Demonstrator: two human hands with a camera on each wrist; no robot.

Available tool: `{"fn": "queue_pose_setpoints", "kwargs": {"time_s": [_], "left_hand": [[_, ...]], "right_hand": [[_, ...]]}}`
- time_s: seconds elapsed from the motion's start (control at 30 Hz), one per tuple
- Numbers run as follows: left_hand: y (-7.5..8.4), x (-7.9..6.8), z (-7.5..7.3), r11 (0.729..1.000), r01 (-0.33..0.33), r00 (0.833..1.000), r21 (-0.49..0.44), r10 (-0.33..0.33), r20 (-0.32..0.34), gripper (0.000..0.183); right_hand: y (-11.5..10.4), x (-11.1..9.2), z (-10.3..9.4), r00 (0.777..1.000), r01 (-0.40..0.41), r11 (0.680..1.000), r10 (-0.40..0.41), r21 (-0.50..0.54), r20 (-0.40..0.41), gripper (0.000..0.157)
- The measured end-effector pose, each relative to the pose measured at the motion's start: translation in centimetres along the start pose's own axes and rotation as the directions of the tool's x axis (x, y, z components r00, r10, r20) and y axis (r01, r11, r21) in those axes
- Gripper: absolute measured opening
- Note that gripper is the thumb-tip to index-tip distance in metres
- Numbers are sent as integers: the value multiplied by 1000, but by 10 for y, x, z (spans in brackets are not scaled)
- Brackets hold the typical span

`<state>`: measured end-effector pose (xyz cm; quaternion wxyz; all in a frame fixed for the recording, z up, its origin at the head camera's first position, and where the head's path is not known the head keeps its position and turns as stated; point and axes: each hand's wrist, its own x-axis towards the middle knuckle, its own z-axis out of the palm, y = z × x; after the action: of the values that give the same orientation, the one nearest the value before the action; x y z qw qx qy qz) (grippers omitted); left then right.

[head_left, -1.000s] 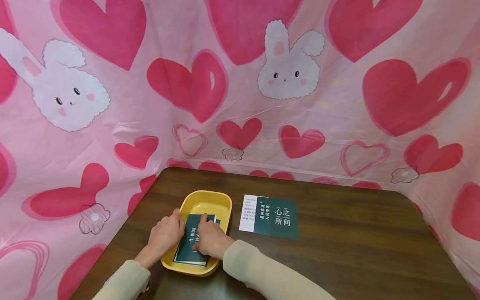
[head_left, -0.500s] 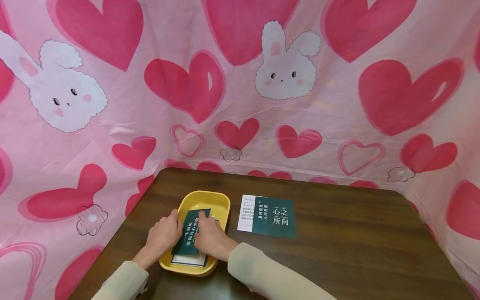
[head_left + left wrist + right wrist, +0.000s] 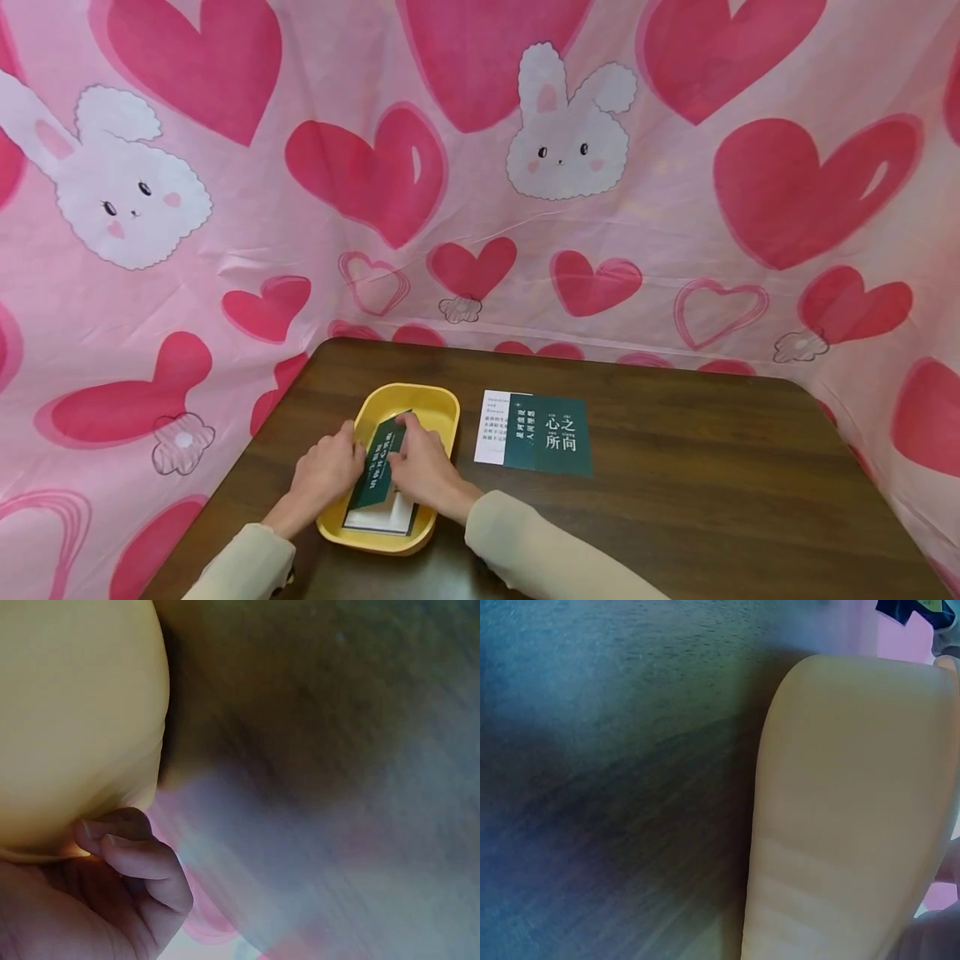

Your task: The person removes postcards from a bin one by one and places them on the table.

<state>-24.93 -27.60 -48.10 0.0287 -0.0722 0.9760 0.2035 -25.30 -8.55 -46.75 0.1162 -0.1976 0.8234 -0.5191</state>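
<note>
At the near side of the brown table (image 3: 690, 475), two pale sleeves (image 3: 536, 546) are reaching in toward a yellow tray (image 3: 437, 404). The left hand (image 3: 324, 468) is gripping the tray's left rim, its fingers curling against the outer wall, as the left wrist view is showing. The right hand (image 3: 422, 471) is pinching the right edge of a green card (image 3: 379, 465) printed with white characters, the grip narrow, and is holding it tilted inside the tray. Whether the left thumb is touching that card, I cannot tell. Under it, a white dark-edged card (image 3: 378, 522) is lying in the near part of the tray.

To the right of the tray and apart from it, a larger-lettered green card (image 3: 553, 437) is lying on the tabletop, overlapping a white printed card (image 3: 492, 429). Beyond the table's far edge, a pink cloth (image 3: 660, 225) is hanging, showing red hearts and white rabbit heads.
</note>
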Motion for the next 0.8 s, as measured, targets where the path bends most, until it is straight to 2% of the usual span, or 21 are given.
{"fn": "queue_pose_setpoints", "kwargs": {"time_s": [0.13, 0.27, 0.47, 0.67, 0.8], "left_hand": [[-2, -1, 0, 1000, 5, 1000, -27, -5, 10, 45], [-3, 1, 2, 993, 34, 999, -111, -32, 23, 48], [0, 4, -1, 976, 61, 997, -210, -52, 52, 33], [1, 2, -5, 969, 117, 992, -217, -102, 78, 32], [-3, 1, 1, 974, 114, 993, -195, -107, 46, 32]], "right_hand": [[3, -1, 3, 1000, 14, 1000, -13, 26, -18, 53], [6, -2, 3, 999, 24, 999, -22, 46, -40, 52], [9, 0, 1, 996, 71, 995, -66, 71, -66, 51], [7, 0, 3, 996, 75, 993, -69, 94, -64, 52], [6, 1, 5, 996, 72, 994, -66, 83, -65, 58]]}}
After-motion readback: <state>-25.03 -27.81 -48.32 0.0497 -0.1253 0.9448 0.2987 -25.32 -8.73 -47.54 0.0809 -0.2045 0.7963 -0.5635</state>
